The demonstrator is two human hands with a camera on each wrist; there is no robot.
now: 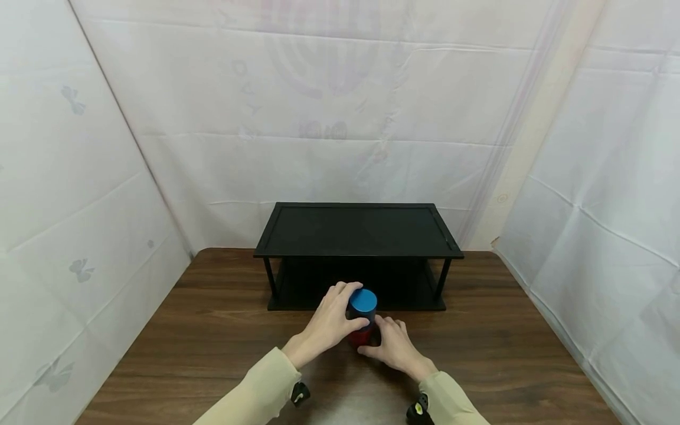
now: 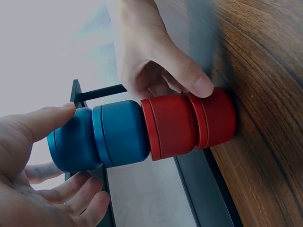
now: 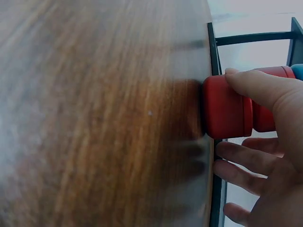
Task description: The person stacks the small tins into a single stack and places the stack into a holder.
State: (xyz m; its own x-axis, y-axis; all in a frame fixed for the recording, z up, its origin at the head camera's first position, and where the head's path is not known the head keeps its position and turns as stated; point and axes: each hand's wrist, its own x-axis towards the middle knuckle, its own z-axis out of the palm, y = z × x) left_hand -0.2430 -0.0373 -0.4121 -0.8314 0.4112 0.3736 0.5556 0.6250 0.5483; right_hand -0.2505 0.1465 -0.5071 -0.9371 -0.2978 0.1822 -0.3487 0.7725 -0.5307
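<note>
Four small round lidded jars form one upright stack on the table, two blue over two red. My left hand (image 1: pixel 329 319) holds the top blue jar (image 2: pixel 73 142) between its thumb and fingers. Below it come the second blue jar (image 2: pixel 125 133) and the upper red jar (image 2: pixel 171 126). At the base, the thumb of my right hand (image 1: pixel 395 348) rests on the bottom red jar (image 3: pixel 225 111), and its fingers curve round the other side. From the head view, the hands cover much of the stack, leaving the blue lid (image 1: pixel 363 300) showing.
A black two-level shelf (image 1: pixel 356 230) stands right behind the stack, its upper board raised on thin posts. Under everything lies a brown wood-grain table (image 1: pixel 212 330). Pale sheeting (image 1: pixel 329 118) hangs behind and at both sides.
</note>
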